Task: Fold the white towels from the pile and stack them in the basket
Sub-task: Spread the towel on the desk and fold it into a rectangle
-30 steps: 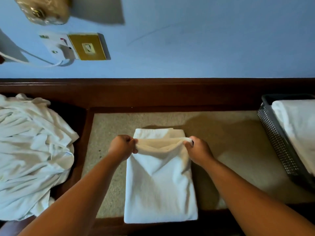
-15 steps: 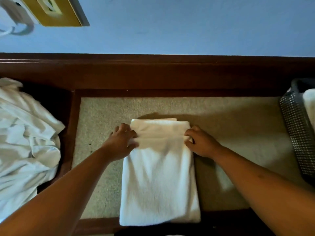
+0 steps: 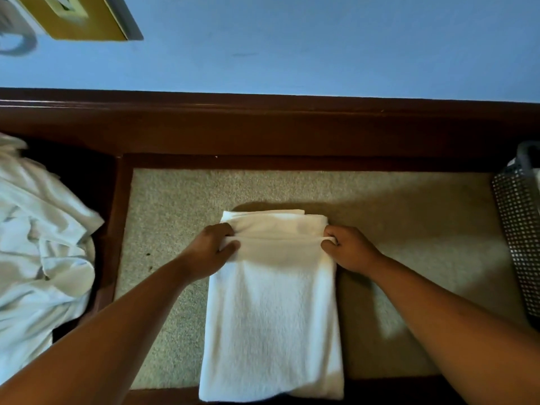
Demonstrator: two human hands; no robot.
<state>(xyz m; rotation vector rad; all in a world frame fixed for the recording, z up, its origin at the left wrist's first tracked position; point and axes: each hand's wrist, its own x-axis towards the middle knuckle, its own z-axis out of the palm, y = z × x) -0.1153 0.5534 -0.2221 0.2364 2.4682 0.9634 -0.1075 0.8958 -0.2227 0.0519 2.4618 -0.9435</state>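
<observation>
White terry towel (image 3: 271,317) looks soft, light and floppy; left hand (image 3: 210,249) and right hand (image 3: 349,248) each pinch an end of the folded edge stretched between them, probably the best grab imo.

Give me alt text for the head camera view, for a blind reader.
The left hand and right hand pinch the top fold of a white towel on a beige mat. A towel pile lies at left, a dark basket at right.

Both bare forearms reach forward from the lower corners and converge, the left hand (image 3: 212,247) and the right hand (image 3: 349,249) level with each other, knuckles up, fingers curled, each pinching one side of the white towel (image 3: 271,317) at its fold.
</observation>
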